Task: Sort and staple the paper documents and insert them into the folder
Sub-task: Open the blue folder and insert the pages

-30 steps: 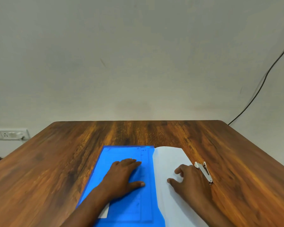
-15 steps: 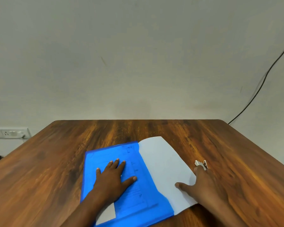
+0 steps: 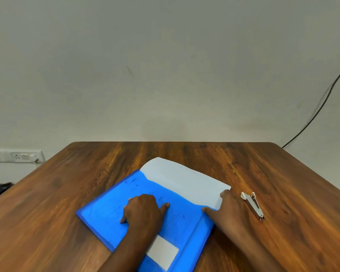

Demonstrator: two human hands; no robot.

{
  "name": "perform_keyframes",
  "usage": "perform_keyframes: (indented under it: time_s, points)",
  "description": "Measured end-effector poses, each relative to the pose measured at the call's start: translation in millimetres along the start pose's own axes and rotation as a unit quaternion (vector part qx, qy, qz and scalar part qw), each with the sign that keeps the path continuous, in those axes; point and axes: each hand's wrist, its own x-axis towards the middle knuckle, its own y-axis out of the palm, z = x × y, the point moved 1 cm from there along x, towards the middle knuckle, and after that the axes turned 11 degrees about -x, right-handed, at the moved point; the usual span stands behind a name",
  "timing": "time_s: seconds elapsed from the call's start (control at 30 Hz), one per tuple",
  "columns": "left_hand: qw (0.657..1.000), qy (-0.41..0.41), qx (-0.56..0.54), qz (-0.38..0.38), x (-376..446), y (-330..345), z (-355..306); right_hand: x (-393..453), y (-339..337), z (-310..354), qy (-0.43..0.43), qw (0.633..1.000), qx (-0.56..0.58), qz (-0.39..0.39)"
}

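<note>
The blue folder [image 3: 145, 211] lies angled on the desk [image 3: 67, 193], paper [image 3: 185, 181] half out. Left hand [image 3: 143, 211] presses flat, fingers relaxed; right hand [image 3: 228, 211] touches the paper's corner, holding nothing. Slide the sheets in squarely, pinning the folder

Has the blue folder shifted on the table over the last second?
Yes. The blue folder has turned counterclockwise; its far edge, first parallel to the table's far edge, now slants, its near-left corner swung left.
</note>
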Motion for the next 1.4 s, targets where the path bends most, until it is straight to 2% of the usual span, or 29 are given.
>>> perform_keyframes:
  time_s: [0.3,0.57,0.73,0.8,0.87,0.93,1.0,1.13,1.4]
  points:
    - [0.996,0.064,-0.036,-0.042,4.8,-16.5,0.9,44.6,35.7,15.0,-0.01,0.99,0.122,-0.071]
    - [0.994,0.102,-0.045,-0.024,11.5,-27.6,-3.5,88.2,45.9,22.2,-0.066,0.983,0.157,-0.071]
    - [0.993,0.058,-0.085,-0.05,54.0,-21.5,25.0,121.0,56.4,22.9,-0.11,0.978,0.166,-0.062]
    - [0.988,0.03,-0.137,-0.065,75.0,-13.3,47.4,130.3,59.6,22.3,-0.126,0.975,0.17,-0.065]
    - [0.971,0.01,-0.225,-0.082,93.0,-6.2,69.0,139.1,63.1,22.0,-0.133,0.972,0.18,-0.064]
    - [0.939,-0.003,-0.333,-0.087,107.7,-5.0,82.6,145.2,64.7,21.7,-0.134,0.97,0.192,-0.06]
    - [0.923,-0.018,-0.38,-0.052,122.6,-2.7,91.0,150.9,65.1,22.5,-0.135,0.968,0.203,-0.059]
    - [0.877,-0.058,-0.475,-0.051,144.9,13.2,106.1,157.0,63.2,25.0,-0.123,0.965,0.222,-0.062]
    - [0.808,0.01,-0.583,-0.085,165.4,25.6,115.0,173.8,57.5,25.4,-0.085,0.946,0.291,-0.118]
